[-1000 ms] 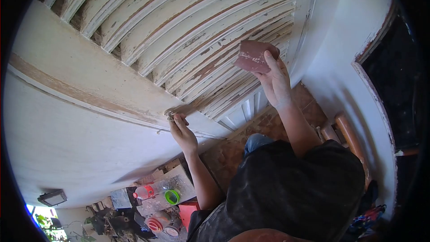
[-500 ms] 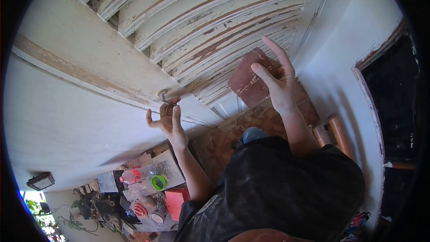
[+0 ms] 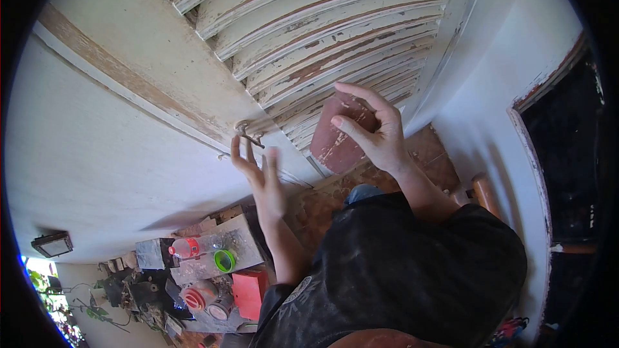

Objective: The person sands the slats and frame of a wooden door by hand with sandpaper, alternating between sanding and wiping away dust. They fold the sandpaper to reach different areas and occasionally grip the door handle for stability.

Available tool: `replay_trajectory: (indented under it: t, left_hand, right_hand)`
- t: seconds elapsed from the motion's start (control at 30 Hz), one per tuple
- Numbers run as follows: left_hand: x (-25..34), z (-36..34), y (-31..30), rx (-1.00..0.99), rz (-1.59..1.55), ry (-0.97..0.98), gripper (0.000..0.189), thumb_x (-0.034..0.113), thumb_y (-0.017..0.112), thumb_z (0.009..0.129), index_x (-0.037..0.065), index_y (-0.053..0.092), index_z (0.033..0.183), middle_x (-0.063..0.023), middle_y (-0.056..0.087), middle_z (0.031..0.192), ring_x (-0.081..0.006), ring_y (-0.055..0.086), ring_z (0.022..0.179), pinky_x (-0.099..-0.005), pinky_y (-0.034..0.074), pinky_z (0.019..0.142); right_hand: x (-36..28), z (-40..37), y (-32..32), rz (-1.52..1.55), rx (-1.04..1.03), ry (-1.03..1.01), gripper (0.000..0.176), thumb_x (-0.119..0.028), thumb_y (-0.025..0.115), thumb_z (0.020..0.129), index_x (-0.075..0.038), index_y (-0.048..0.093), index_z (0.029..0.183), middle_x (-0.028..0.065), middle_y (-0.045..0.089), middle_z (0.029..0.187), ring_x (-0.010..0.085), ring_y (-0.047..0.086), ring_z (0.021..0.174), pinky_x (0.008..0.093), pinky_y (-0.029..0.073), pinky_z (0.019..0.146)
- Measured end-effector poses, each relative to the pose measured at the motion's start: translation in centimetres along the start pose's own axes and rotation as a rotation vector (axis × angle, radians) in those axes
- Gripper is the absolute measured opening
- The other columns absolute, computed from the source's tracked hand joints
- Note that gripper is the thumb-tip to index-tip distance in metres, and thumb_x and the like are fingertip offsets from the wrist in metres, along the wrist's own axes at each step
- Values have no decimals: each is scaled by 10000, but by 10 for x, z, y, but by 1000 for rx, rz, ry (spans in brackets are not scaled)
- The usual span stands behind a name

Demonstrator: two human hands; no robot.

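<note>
A reddish-brown sheet of sandpaper [image 3: 332, 145], streaked with pale scuffs, lies in my right hand [image 3: 385, 142]. The thumb crosses its face while the index finger arches over its upper edge; the other fingers are hidden behind. It overlaps the lower slats of a louvred door [image 3: 309, 67] with flaking paint. My left hand [image 3: 263, 183] is raised just below the metal door handle [image 3: 250, 135], holding nothing. Its fingers are apart, with the fingertips close to the lever and the thumb smeared by motion.
Lower left, a dusty surface [image 3: 238, 235] bears a plastic bottle [image 3: 187, 247], a green-rimmed container [image 3: 224, 260], a red box [image 3: 249, 293] and jars [image 3: 200, 295]. A white wall [image 3: 496, 103] stands at the right, beside wooden posts [image 3: 483, 193]. Tiles [image 3: 309, 216] cover the floor.
My left hand has come off the door handle and dropped slightly to the right, its fingers straightening. My right hand has shifted left and a little down with the sandpaper.
</note>
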State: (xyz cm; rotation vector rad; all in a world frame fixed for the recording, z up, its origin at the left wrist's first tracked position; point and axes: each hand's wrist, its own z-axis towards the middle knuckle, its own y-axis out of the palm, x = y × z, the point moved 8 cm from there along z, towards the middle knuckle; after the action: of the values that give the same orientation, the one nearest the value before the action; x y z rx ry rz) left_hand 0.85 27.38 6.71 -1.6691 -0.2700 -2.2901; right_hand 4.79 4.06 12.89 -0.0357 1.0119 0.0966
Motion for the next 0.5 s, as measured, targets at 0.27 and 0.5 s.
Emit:
replay_trajectory:
  t: [0.27,0.5]
  left_hand:
    - [80,-36,60,-163,330,317,375,101,681,900,-15,599,1247,-201,593,1209,-353,562,1172,-427,442,999]
    - [53,-28,39,64,4,126,188,137,608,1009,-38,675,998,-6,687,864,-51,581,816,-230,479,789]
  right_hand:
    - [-9,-3,20,54,-48,-4,491,-71,741,870,-20,584,1333,81,674,1129,113,619,973,273,491,876]
    - [3,-10,20,31,64,6,445,-134,718,907,-63,590,1328,76,601,1238,100,586,974,263,457,809]
